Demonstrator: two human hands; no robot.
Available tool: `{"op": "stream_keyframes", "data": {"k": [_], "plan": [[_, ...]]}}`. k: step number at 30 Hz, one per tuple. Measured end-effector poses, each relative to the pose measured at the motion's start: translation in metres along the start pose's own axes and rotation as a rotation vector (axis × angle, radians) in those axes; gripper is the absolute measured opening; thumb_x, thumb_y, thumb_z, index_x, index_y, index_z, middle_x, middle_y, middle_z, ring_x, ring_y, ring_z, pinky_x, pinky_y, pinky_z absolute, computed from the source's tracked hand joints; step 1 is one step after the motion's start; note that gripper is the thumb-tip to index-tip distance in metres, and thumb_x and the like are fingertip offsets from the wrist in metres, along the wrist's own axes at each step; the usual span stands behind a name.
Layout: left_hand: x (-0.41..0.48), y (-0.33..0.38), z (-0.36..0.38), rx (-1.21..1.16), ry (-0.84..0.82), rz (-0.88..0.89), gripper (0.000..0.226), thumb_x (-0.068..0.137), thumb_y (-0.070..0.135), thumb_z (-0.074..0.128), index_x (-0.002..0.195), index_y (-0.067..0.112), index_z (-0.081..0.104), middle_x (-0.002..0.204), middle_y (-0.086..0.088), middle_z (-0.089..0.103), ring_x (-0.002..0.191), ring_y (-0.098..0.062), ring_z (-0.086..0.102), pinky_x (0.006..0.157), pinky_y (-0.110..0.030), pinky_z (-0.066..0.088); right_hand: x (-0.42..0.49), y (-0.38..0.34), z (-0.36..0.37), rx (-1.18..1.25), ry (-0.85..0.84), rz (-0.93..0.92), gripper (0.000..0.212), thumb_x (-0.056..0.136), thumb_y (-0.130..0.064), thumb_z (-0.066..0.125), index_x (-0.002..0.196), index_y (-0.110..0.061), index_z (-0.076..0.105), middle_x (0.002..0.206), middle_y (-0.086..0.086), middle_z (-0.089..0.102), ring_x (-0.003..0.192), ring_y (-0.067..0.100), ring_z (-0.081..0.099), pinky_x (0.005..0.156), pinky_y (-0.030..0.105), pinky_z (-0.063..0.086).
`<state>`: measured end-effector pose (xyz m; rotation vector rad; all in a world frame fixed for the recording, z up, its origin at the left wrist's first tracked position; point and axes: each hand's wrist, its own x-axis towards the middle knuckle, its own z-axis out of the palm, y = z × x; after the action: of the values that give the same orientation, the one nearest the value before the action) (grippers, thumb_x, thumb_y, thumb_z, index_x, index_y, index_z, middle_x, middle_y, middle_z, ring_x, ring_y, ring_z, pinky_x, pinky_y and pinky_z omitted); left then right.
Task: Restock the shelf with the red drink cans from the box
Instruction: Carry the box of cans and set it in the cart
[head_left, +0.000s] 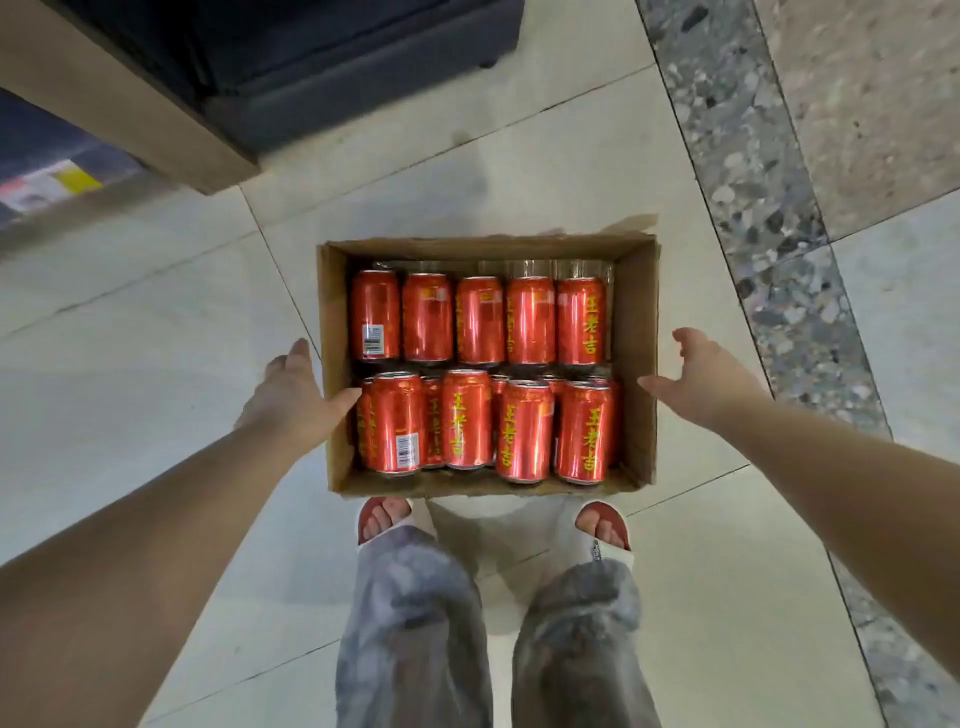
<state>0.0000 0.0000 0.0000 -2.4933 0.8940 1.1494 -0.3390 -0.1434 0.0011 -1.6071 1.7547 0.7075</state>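
Flanking the box (641, 364) of cans (478, 319) on the floor (571, 156), both hands are spread, the left hand (293, 400) touching its left wall, the right hand (701, 379) just beside the right; restocking seems unstarted, and the next move calls for gripping both walls evenly to lift toward the shelf (130, 119).

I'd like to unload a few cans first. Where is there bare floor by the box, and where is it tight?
Bare tile lies between the far wall of the box and the dark cabinet, and left of the left hand. Tight: the red cans fill the box, feet stand at its near wall, the right hand flanks its right.
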Motion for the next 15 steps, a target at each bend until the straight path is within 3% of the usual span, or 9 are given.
{"op": "stream_keyframes", "data": {"k": [4, 9, 12, 15], "plan": [[0.035, -0.007, 0.023, -0.082, 0.016, -0.045, 0.084, 0.083, 0.046, 0.062, 0.147, 0.015, 0.017, 0.149, -0.016, 0.031, 0.13, -0.039, 0.04, 0.097, -0.05, 0.042, 0.03, 0.006, 0.025, 0.093, 0.02, 0.095, 0.075, 0.083, -0.04, 0.064, 0.141, -0.009, 0.029, 0.137, 0.015, 0.049, 0.122, 0.034, 0.049, 0.094, 0.039, 0.043], [0.064, -0.013, 0.044, -0.434, -0.012, -0.08, 0.055, 0.082, 0.036, 0.066, 0.13, 0.018, 0.046, 0.126, -0.013, 0.059, 0.111, -0.036, 0.056, 0.094, -0.048, 0.047, 0.058, 0.002, 0.05, 0.283, 0.07, 0.124, 0.05, 0.084, -0.036, 0.064, 0.124, -0.01, 0.048, 0.12, 0.012, 0.06, 0.108, 0.031, 0.057, 0.076, 0.032, 0.043], [0.073, -0.015, 0.055, -0.528, 0.009, -0.153, 0.052, 0.081, 0.033, 0.069, 0.128, 0.017, 0.051, 0.123, -0.014, 0.061, 0.108, -0.036, 0.058, 0.093, -0.05, 0.048, 0.067, 0.001, 0.058, 0.358, 0.122, 0.152, 0.043, 0.084, -0.031, 0.065, 0.12, -0.009, 0.053, 0.117, 0.013, 0.062, 0.105, 0.031, 0.059, 0.079, 0.035, 0.047], [0.078, -0.016, 0.061, -0.517, 0.097, -0.153, 0.04, 0.082, 0.023, 0.066, 0.12, 0.013, 0.057, 0.113, -0.014, 0.063, 0.098, -0.035, 0.059, 0.085, -0.041, 0.05, 0.071, 0.004, 0.062, 0.363, 0.15, 0.141, 0.038, 0.085, -0.024, 0.062, 0.119, -0.008, 0.056, 0.116, 0.014, 0.063, 0.105, 0.034, 0.059, 0.084, 0.038, 0.048]]}}
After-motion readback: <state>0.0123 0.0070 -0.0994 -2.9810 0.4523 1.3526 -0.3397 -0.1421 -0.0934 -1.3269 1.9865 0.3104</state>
